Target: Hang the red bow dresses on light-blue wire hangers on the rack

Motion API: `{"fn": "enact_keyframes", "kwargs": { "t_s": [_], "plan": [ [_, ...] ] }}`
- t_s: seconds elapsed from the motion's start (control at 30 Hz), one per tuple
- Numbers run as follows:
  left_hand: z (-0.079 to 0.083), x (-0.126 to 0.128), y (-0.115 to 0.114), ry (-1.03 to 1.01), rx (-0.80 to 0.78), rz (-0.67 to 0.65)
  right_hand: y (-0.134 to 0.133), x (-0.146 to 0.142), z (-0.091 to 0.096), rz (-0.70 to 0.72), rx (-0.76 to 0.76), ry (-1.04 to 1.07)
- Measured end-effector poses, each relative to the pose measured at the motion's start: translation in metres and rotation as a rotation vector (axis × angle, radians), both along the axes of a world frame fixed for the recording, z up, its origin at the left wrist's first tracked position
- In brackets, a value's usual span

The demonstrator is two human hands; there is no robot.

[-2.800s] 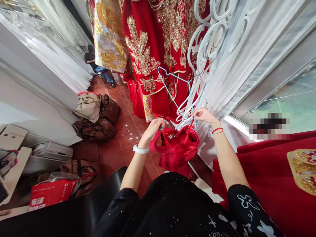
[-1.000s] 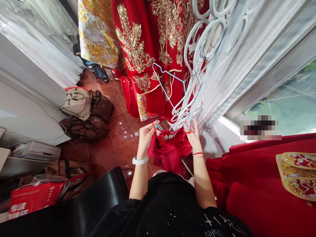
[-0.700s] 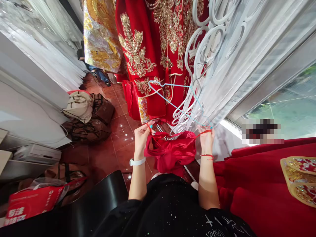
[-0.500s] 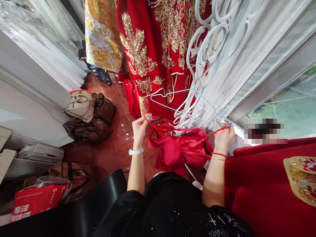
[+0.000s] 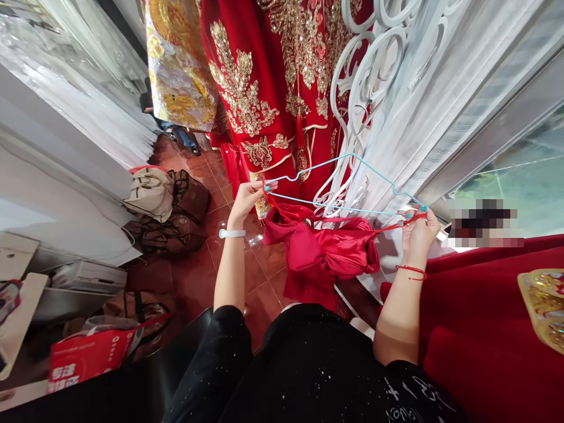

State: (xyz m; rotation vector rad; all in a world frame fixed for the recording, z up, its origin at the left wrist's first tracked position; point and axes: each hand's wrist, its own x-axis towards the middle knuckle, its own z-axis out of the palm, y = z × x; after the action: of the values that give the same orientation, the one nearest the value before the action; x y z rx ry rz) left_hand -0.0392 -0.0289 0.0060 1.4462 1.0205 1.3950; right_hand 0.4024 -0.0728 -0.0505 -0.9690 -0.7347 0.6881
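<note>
Got a light-blue wire hanger [image 5: 328,163] spread wide in front of me, with a red satin top [image 5: 326,249] hanging just under it, above the floor tiles [image 5: 268,261]. My left hand [image 5: 249,202] pinches one hanger tip between thumb and fingers; can't really tell if any red strap is caught there too. My right hand [image 5: 416,238] pinches the other tip together with a thin red strap [image 5: 394,225]. Tip: firm pinches and spread arms keep that strap taut, so the slippery satin won't slide. A gold-embroidered red gown [image 5: 247,94] hangs just behind.
</note>
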Motion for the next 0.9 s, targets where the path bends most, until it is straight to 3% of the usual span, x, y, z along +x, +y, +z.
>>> {"fn": "enact_keyframes", "kwargs": {
  "t_s": [0.27, 0.43, 0.57, 0.67, 0.8, 0.9],
  "plan": [
    [0.057, 0.0, 0.028, 0.609, 0.064, -0.296, -0.001, 0.001, -0.002, 0.045, -0.019, 0.047],
    [0.078, 0.022, 0.042, 0.796, 0.121, -0.434, 0.0, 0.002, -0.004, 0.07, -0.058, 0.038],
    [0.074, 0.033, 0.051, 0.907, 0.197, -0.424, 0.0, -0.001, -0.007, 0.131, -0.078, 0.045],
    [0.06, 0.033, 0.05, 0.974, 0.208, -0.3, 0.003, -0.004, -0.004, 0.123, -0.093, 0.038],
    [0.037, 0.038, 0.039, 0.895, 0.278, -0.107, 0.008, -0.003, 0.005, 0.02, -0.094, 0.028],
    [0.023, 0.049, 0.031, 0.821, 0.28, -0.113, 0.007, 0.01, 0.011, -0.031, -0.136, -0.049]
  ]
}}
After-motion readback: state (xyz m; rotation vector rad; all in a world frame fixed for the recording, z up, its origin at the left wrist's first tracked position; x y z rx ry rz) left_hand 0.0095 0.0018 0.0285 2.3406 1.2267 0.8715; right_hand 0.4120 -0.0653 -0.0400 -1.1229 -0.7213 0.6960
